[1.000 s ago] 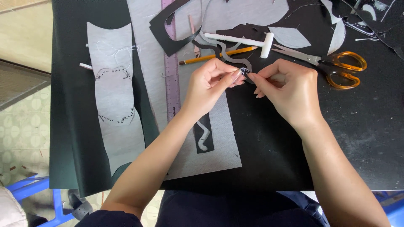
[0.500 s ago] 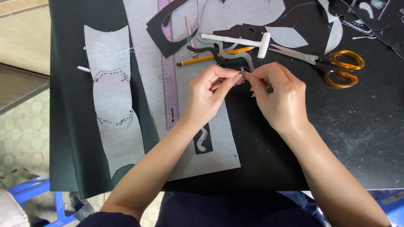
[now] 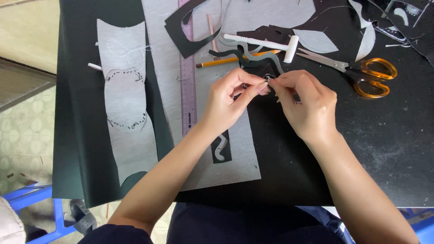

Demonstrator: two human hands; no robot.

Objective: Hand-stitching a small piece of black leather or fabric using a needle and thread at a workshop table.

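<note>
My left hand (image 3: 233, 97) and my right hand (image 3: 305, 104) meet fingertip to fingertip over the black table (image 3: 384, 149). Both pinch one tiny dark piece (image 3: 268, 79) between thumb and forefinger; it is too small to tell what it is. Just beyond the fingers lies a wavy dark grey fabric strip (image 3: 257, 58). A yellow pencil (image 3: 226, 61) and a small white hammer (image 3: 266, 44) lie a little farther back.
Orange-handled scissors (image 3: 361, 73) lie to the right. A purple ruler (image 3: 188, 77) runs along grey fabric sheets (image 3: 126, 108); one bears a dashed stitched outline. A small black patch with a grey squiggle (image 3: 221, 148) sits under my left forearm. Black offcuts (image 3: 185, 27) clutter the back.
Both hands stay together on the tiny piece; the fingers have shifted slightly. The view has drifted a little.
</note>
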